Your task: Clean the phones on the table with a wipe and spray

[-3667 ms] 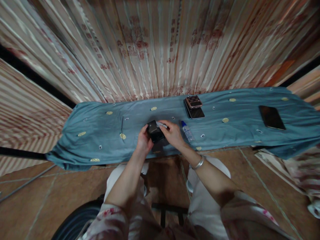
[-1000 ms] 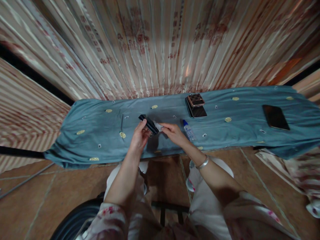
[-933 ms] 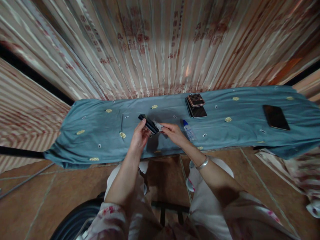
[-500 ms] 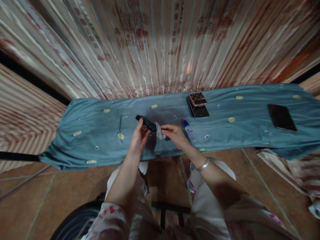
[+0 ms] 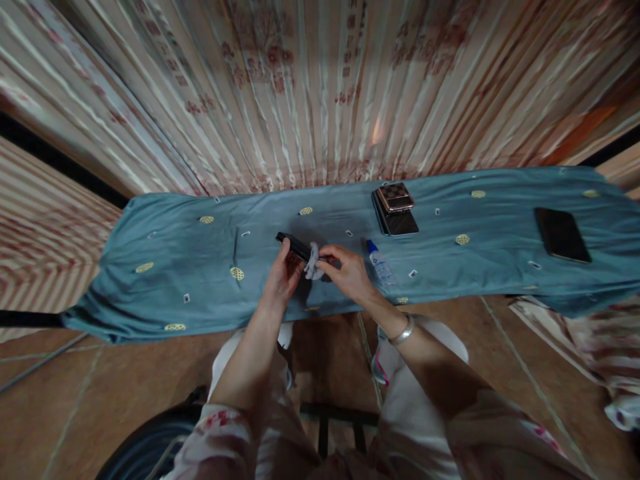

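Note:
My left hand (image 5: pixel 284 275) grips a black phone (image 5: pixel 295 248) by its near left part, holding it tilted above the blue-green cloth (image 5: pixel 270 303). A small light grey wiping cloth (image 5: pixel 313 262) is wrapped around the phone's right end, pinched in the fingers of my right hand (image 5: pixel 347 270). The fold of the wiping cloth hides that end of the phone. Just right of my right hand lies a clear bottle with a blue cap (image 5: pixel 380 261). Beyond it, a checkered flip phone (image 5: pixel 395 197) rests on top of a dark phone (image 5: pixel 401 223).
A dark flat tablet-like device (image 5: pixel 563 235) lies toward the right end of the covered table. Pleated curtains (image 5: pixel 310 100) hang right behind the table. A black round seat (image 5: pixel 150 440) stands at the lower left, near my legs.
The wiping cloth has moved slightly left and now wraps over the phone's right end. Both hands keep their hold, and the view has shifted a little.

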Demonstrator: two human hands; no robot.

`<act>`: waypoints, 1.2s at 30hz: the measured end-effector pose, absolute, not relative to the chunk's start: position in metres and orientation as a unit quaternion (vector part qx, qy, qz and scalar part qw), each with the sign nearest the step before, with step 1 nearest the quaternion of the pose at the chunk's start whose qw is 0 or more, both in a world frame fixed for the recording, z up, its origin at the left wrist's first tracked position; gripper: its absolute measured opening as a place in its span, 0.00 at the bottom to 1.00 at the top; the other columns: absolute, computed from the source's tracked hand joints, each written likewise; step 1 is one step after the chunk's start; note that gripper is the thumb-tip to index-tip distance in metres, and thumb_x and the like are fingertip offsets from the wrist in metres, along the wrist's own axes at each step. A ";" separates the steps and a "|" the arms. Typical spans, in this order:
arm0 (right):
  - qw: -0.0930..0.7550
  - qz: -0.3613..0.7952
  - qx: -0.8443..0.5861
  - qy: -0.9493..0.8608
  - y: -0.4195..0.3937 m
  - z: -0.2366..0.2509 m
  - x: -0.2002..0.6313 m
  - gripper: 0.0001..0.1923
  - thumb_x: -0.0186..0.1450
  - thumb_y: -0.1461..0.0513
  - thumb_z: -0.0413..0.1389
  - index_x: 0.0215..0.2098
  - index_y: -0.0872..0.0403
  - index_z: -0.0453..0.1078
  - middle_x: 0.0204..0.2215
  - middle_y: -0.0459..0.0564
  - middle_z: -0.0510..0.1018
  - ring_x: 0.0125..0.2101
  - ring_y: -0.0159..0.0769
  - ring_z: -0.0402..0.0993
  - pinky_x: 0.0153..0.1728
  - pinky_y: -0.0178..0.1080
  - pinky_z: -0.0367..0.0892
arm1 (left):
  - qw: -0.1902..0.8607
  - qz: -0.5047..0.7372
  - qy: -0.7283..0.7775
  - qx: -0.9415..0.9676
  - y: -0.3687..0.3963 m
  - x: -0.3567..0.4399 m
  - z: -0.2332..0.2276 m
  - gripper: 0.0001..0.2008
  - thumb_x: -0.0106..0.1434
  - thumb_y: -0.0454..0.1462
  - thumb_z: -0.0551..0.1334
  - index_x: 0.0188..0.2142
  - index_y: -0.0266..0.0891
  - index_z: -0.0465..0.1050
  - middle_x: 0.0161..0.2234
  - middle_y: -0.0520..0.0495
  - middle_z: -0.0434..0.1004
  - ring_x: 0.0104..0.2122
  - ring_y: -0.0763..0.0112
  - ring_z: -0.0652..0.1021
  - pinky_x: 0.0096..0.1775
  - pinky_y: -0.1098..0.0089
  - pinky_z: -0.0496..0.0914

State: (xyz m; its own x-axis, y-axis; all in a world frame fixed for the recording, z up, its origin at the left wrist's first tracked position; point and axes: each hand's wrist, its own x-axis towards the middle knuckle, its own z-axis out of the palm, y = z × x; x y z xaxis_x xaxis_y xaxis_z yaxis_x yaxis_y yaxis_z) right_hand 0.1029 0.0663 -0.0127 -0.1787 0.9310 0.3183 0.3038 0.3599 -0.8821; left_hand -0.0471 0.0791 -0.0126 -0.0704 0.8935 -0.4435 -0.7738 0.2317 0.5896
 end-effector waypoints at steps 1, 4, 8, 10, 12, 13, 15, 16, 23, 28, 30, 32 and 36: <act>0.462 0.345 -0.445 -0.686 0.066 -0.013 0.102 0.03 0.60 0.61 0.59 0.34 0.50 0.74 0.32 0.45 0.79 0.32 0.34 0.75 0.37 0.37 0.71 | 0.680 0.610 0.400 0.078 0.079 -0.046 -0.014 0.10 0.63 0.40 0.61 0.32 0.33 0.74 0.28 0.47 0.79 0.28 0.72 0.79 0.33 0.74 0.71; 0.470 0.343 -0.436 -0.687 0.068 -0.015 0.099 0.04 0.60 0.61 0.59 0.34 0.50 0.74 0.33 0.45 0.79 0.34 0.34 0.75 0.38 0.37 0.71 | 0.682 0.598 0.408 0.099 0.078 -0.044 -0.019 0.09 0.61 0.40 0.63 0.32 0.35 0.74 0.27 0.48 0.78 0.27 0.73 0.78 0.29 0.75 0.69; 0.447 0.327 -0.458 -0.695 0.070 -0.018 0.098 0.05 0.60 0.62 0.59 0.36 0.51 0.74 0.33 0.46 0.79 0.33 0.35 0.75 0.37 0.37 0.70 | 0.668 0.611 0.399 0.148 0.076 -0.040 -0.023 0.07 0.58 0.39 0.67 0.31 0.37 0.73 0.22 0.53 0.75 0.24 0.75 0.76 0.27 0.76 0.67; 0.434 0.326 -0.473 -0.694 0.071 -0.018 0.098 0.06 0.60 0.62 0.59 0.36 0.51 0.74 0.34 0.46 0.79 0.33 0.35 0.75 0.37 0.37 0.70 | 0.658 0.620 0.389 0.175 0.075 -0.037 -0.023 0.06 0.56 0.38 0.67 0.31 0.38 0.73 0.24 0.53 0.75 0.25 0.76 0.76 0.28 0.76 0.67; 0.429 0.326 -0.484 -0.690 0.072 -0.017 0.098 0.06 0.60 0.61 0.59 0.36 0.50 0.73 0.34 0.46 0.80 0.33 0.35 0.76 0.38 0.37 0.70 | 0.655 0.620 0.386 0.194 0.074 -0.033 -0.023 0.07 0.55 0.38 0.68 0.32 0.37 0.74 0.26 0.52 0.77 0.26 0.76 0.77 0.30 0.76 0.68; 0.429 0.325 -0.487 -0.688 0.073 -0.016 0.097 0.06 0.60 0.61 0.59 0.36 0.50 0.73 0.34 0.46 0.80 0.33 0.34 0.76 0.38 0.37 0.70 | 0.655 0.618 0.388 0.197 0.073 -0.031 -0.023 0.08 0.55 0.38 0.68 0.32 0.36 0.74 0.26 0.51 0.78 0.26 0.76 0.76 0.30 0.75 0.68; 0.432 0.322 -0.493 -0.683 0.074 -0.015 0.097 0.05 0.60 0.61 0.59 0.36 0.51 0.73 0.35 0.46 0.80 0.34 0.34 0.76 0.39 0.37 0.70 | 0.652 0.618 0.395 0.192 0.072 -0.026 -0.023 0.09 0.54 0.39 0.69 0.32 0.35 0.75 0.27 0.51 0.78 0.26 0.77 0.76 0.31 0.75 0.68; 0.434 0.320 -0.495 -0.682 0.074 -0.015 0.096 0.05 0.61 0.61 0.59 0.36 0.51 0.73 0.35 0.46 0.80 0.34 0.34 0.76 0.39 0.37 0.70 | 0.650 0.620 0.397 0.188 0.072 -0.024 -0.023 0.10 0.53 0.39 0.70 0.32 0.34 0.76 0.27 0.51 0.78 0.25 0.78 0.75 0.31 0.76 0.68; 0.431 0.293 -0.500 -0.691 0.075 -0.011 0.093 0.06 0.61 0.61 0.58 0.37 0.51 0.73 0.36 0.47 0.80 0.35 0.34 0.76 0.41 0.37 0.69 | 0.666 0.618 0.381 0.170 0.069 -0.020 -0.025 0.12 0.55 0.41 0.69 0.34 0.35 0.78 0.28 0.51 0.79 0.27 0.79 0.76 0.32 0.77 0.69; 0.416 0.299 -0.468 -0.720 0.073 -0.011 0.093 0.07 0.61 0.62 0.58 0.38 0.52 0.73 0.37 0.48 0.79 0.35 0.35 0.76 0.40 0.37 0.69 | 0.680 0.603 0.381 0.168 0.072 -0.030 -0.025 0.11 0.59 0.42 0.64 0.33 0.35 0.76 0.27 0.50 0.79 0.27 0.76 0.77 0.32 0.77 0.70; 0.413 0.304 -0.449 -0.732 0.071 -0.012 0.094 0.07 0.61 0.63 0.59 0.38 0.52 0.73 0.37 0.48 0.80 0.36 0.35 0.76 0.41 0.37 0.69 | 0.692 0.588 0.390 0.154 0.074 -0.036 -0.022 0.13 0.62 0.44 0.61 0.31 0.35 0.75 0.26 0.49 0.79 0.29 0.72 0.79 0.32 0.74 0.72; 0.411 0.308 -0.431 -0.742 0.070 -0.012 0.096 0.07 0.60 0.63 0.59 0.39 0.51 0.74 0.38 0.48 0.80 0.37 0.35 0.76 0.42 0.37 0.68 | 0.700 0.578 0.398 0.132 0.076 -0.041 -0.019 0.15 0.64 0.45 0.59 0.30 0.36 0.74 0.25 0.48 0.79 0.30 0.69 0.80 0.33 0.73 0.73; 0.414 0.314 -0.406 -0.752 0.068 -0.011 0.099 0.07 0.61 0.63 0.60 0.39 0.51 0.74 0.40 0.48 0.80 0.40 0.36 0.76 0.44 0.38 0.68 | 0.707 0.582 0.390 0.099 0.080 -0.049 -0.014 0.16 0.66 0.45 0.56 0.30 0.37 0.73 0.24 0.48 0.78 0.31 0.68 0.81 0.34 0.71 0.74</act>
